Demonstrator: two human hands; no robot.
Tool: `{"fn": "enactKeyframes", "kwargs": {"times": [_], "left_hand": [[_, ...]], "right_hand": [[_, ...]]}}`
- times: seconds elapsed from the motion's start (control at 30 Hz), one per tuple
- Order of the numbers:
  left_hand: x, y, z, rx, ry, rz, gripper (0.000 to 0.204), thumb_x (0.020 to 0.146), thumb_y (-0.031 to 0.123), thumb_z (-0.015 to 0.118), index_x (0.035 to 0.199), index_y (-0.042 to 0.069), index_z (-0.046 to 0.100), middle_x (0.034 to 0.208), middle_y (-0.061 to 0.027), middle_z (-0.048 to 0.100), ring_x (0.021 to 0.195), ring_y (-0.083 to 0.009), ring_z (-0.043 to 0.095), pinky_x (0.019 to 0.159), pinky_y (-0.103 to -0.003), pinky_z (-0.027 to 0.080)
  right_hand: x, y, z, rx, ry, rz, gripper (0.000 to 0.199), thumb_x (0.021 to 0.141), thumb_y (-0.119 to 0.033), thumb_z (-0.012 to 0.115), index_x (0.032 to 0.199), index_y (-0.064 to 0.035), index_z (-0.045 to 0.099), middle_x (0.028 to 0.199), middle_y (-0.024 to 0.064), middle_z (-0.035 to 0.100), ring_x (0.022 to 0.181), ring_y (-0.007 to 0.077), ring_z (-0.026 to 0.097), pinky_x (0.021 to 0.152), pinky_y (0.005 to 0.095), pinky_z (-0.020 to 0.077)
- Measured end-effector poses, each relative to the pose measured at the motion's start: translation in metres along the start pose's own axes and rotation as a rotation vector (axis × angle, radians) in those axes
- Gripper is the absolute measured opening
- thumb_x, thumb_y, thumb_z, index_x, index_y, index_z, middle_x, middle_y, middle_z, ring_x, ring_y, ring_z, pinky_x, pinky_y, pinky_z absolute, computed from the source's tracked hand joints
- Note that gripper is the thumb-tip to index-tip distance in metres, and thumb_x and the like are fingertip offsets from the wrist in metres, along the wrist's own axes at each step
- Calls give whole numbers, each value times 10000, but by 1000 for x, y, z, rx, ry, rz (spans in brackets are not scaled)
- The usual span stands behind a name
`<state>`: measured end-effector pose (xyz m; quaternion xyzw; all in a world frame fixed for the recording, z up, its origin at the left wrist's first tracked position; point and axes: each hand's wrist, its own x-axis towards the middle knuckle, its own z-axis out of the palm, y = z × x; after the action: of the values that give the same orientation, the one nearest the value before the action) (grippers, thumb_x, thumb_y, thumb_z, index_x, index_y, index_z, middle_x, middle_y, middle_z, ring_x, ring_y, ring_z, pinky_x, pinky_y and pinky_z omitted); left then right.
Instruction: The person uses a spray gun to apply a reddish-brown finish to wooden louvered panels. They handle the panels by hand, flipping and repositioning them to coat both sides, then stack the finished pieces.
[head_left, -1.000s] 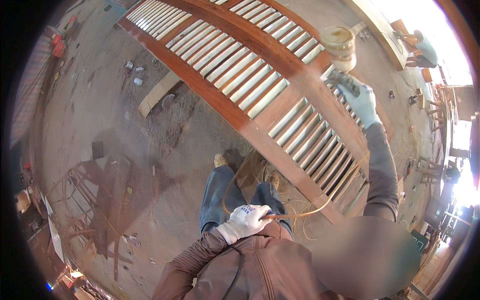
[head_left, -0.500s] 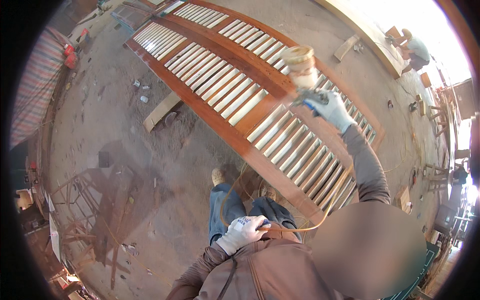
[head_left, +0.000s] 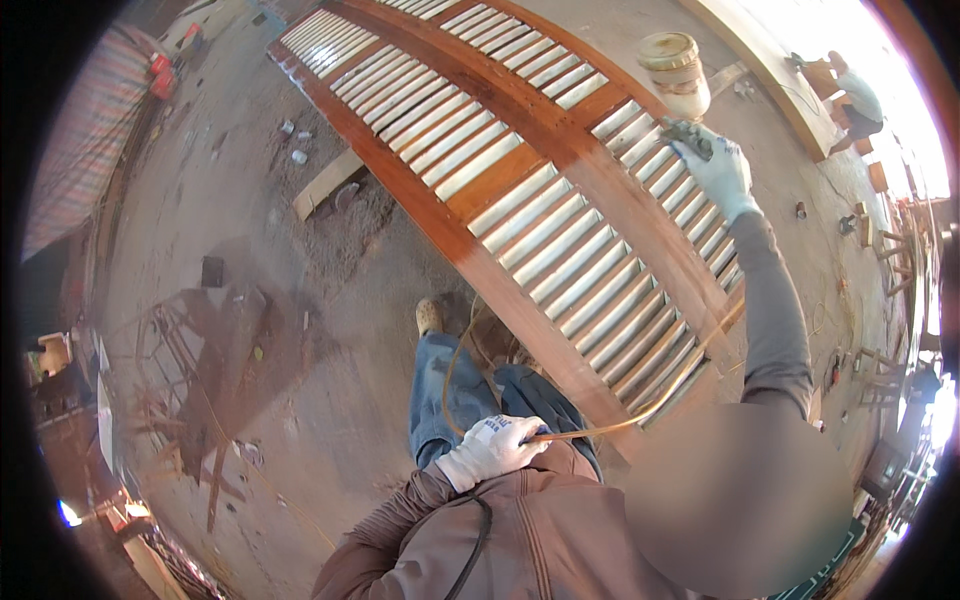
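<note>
A reddish-brown louvered wooden shutter panel (head_left: pixel 505 290) with rows of pale slats stretches diagonally before me. Over its far right side, my gloved right hand (head_left: pixel 722 178) is closed around a spray gun (head_left: pixel 690 140). On top of the gun sits a stained, pale paint cup (head_left: pixel 680 82); the trigger is mostly hidden by the fingers. Close to my waist, my gloved left hand (head_left: pixel 490 450) grips a yellowish-brown hose (head_left: pixel 610 428). The hose runs right, past the panel's near end, and also loops down by my legs. Wood near that end looks paler than the glossy far part.
A wooden block (head_left: pixel 328 185) lies under the panel's left side. Small white cups (head_left: pixel 299 157) sit on the dusty floor. Wooden frames (head_left: pixel 165 385) stand at left. A long board (head_left: pixel 770 70) lies at far right, with a person (head_left: pixel 858 98) crouching beside it.
My right hand has carried the spray gun right and farther away across the panel. The left hand keeps its hold on the hose near my waist. The view has shifted slightly.
</note>
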<state>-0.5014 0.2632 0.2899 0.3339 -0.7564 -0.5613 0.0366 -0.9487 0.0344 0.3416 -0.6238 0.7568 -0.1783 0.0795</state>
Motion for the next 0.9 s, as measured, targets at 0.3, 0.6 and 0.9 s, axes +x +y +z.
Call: {"fn": "enactKeyframes", "kwargs": {"times": [0.3, 0.6, 0.9], "left_hand": [[-9, 52, 73, -75, -55, -115, 250, 931, 261, 710, 1060, 60, 637, 910, -149, 717, 866, -356, 713, 713, -448, 547], [-6, 93, 84, -233, -94, -157, 236, 950, 187, 695, 1142, 49, 701, 977, -143, 744, 861, -292, 718, 763, -372, 542], [-11, 113, 84, -409, -188, -212, 274, 1005, 225, 676, 1171, 8, 693, 912, -110, 715, 806, -144, 628, 752, -306, 505]], "right_hand": [[-105, -77, 1, 735, -513, -180, 412, 939, -356, 791, 1253, -95, 736, 930, 30, 782, 762, 93, 722, 718, 289, 600], [-60, 23, -4, 367, -165, -139, 397, 913, -365, 780, 1210, -104, 760, 961, 76, 788, 762, 153, 742, 754, 348, 591], [-4, 123, -38, -241, 134, 101, 370, 959, -478, 620, 1246, -277, 739, 1142, 88, 762, 1022, 318, 730, 895, 441, 567]]}}
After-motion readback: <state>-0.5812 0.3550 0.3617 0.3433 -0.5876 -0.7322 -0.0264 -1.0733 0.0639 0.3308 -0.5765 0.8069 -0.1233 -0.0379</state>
